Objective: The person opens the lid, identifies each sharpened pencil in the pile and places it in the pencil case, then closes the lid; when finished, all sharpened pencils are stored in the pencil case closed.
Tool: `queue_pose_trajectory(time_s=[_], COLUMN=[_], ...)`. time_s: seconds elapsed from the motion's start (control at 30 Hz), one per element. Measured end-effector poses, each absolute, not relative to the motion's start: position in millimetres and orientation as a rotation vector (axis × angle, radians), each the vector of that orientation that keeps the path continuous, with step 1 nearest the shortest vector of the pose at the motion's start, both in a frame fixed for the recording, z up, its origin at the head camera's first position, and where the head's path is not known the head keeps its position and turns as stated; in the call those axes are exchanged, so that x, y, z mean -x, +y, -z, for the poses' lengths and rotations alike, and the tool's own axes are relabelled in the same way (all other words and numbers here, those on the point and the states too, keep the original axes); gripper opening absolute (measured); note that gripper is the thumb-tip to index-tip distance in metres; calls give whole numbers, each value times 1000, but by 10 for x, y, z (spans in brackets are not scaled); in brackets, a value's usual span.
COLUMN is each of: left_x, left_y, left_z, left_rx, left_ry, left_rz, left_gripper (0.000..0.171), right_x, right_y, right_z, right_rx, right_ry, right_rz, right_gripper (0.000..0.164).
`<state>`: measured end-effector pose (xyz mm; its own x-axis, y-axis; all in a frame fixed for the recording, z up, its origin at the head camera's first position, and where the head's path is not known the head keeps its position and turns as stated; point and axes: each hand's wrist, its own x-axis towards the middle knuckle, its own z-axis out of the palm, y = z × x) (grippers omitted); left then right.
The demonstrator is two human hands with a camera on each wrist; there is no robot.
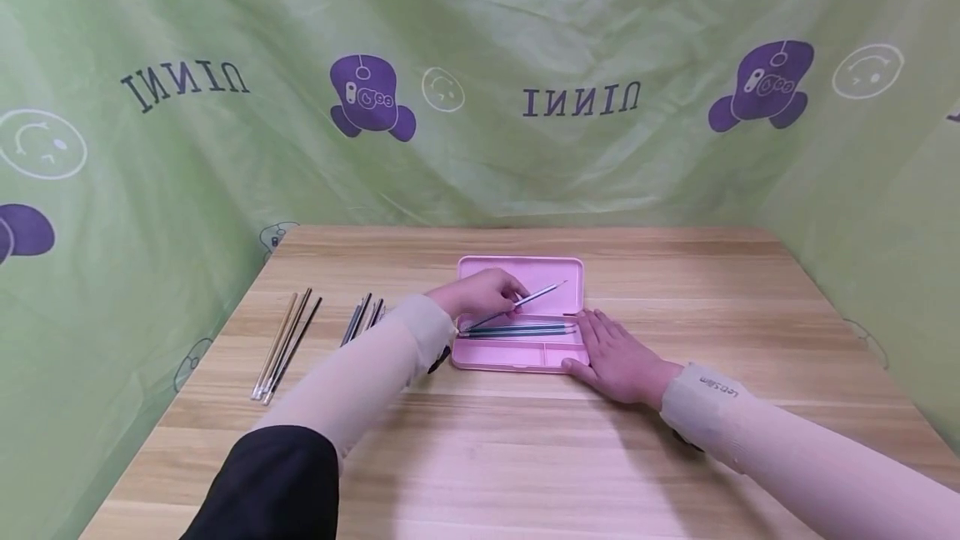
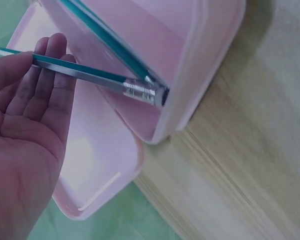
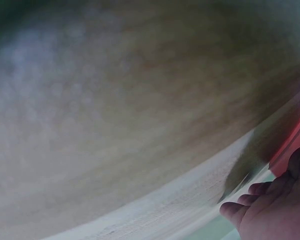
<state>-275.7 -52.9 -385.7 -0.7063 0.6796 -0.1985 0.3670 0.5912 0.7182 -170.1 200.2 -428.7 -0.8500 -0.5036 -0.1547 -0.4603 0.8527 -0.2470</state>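
Note:
A pink pencil case [image 1: 498, 354] lies on the table with its lid [image 1: 558, 300] folded back. Over its long compartment, my left hand [image 1: 483, 293] pinches a teal-and-silver pencil [image 1: 542, 292] between thumb and fingers. That pencil slants, its tip up to the right; in the left wrist view its eraser end [image 2: 150, 93] is down by the compartment's end wall. Several teal pencils [image 1: 517, 331] lie lengthwise in the same compartment. My right hand [image 1: 618, 361] rests with extended fingers against the case's right end. The right wrist view shows only part of that hand [image 3: 275, 212].
Left on the wooden table [image 1: 525, 457] lies a group of brown and black pencils [image 1: 283, 348]. Closer to the case are more dark pencils [image 1: 360, 319], partly hidden behind my left forearm. A green printed curtain [image 1: 480, 165] surrounds the table's back and sides.

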Motion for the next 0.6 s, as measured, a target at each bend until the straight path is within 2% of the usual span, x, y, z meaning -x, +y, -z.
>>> queue_pose_trajectory(time_s=[0.3, 0.6], left_x=[2709, 2723], left_y=[-455, -557], left_z=[3848, 3911], left_rx=[-1015, -974], left_ry=[2435, 2498], left_rz=[-628, -714], left_gripper=[29, 25], right_x=[1712, 1710], right_y=[2014, 2012], right_z=[4295, 4284], right_rx=[739, 723], right_ry=[2807, 2801], right_rz=[282, 280], right_gripper=[92, 91])
